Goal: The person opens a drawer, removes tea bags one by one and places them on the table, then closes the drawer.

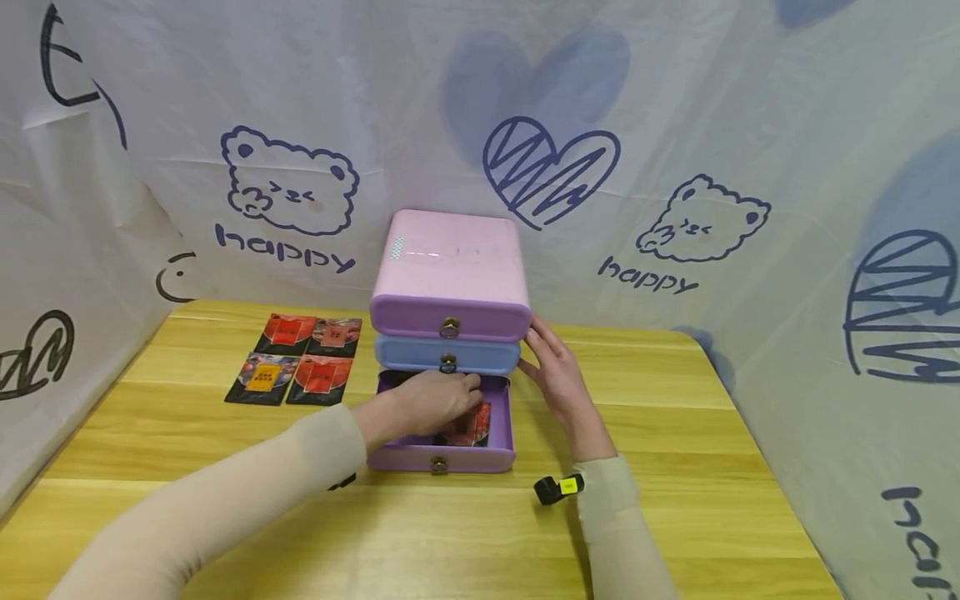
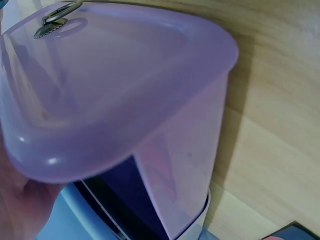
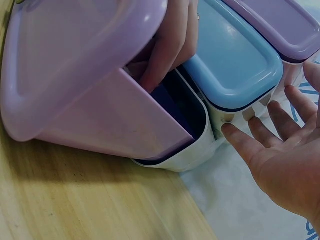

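A small drawer cabinet with a pink top stands on the table, and its bottom purple drawer is pulled out. My left hand reaches down into that drawer, fingers bent, above a red and black packet. The drawer front blocks the fingertips in the left wrist view, so whether they hold anything is hidden. On the cabinet's right side, my right hand has its fingers extended against the wall. The right wrist view shows that hand spread beside the blue drawer.
Several flat packets in red, black and yellow lie in two rows to the left of the cabinet. A patterned white cloth hangs behind. Wooden tabletop extends to the right.
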The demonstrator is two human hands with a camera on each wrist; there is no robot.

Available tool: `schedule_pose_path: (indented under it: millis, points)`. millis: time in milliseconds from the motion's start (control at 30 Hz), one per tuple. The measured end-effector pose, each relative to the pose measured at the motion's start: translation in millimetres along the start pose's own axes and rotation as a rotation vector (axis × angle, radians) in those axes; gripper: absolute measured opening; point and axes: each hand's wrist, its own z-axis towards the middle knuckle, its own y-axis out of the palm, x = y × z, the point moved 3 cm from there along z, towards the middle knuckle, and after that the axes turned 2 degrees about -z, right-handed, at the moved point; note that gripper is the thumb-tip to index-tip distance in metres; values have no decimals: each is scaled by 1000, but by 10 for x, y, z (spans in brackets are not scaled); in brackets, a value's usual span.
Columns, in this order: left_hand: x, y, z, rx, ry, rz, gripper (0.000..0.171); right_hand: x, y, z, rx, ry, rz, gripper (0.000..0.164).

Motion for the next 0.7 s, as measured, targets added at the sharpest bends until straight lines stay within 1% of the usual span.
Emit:
schedule_pose_path:
  millis: [267, 500, 600, 700]
  points:
    - [-3, -17, -62, 62, 14, -84, 33, -1, 5, 6, 0, 5, -3, 52]
    - [17, -58, -109, 125, 7, -204, 23, -10, 12, 0, -4, -1, 11, 52]
    - [29, -74, -126, 144, -2, -234, 19, -12, 13, -1, -7, -7, 13, 51]
    - [44, -87, -141, 148, -7, -256, 17, -15, 13, -6, -9, -9, 9, 51]
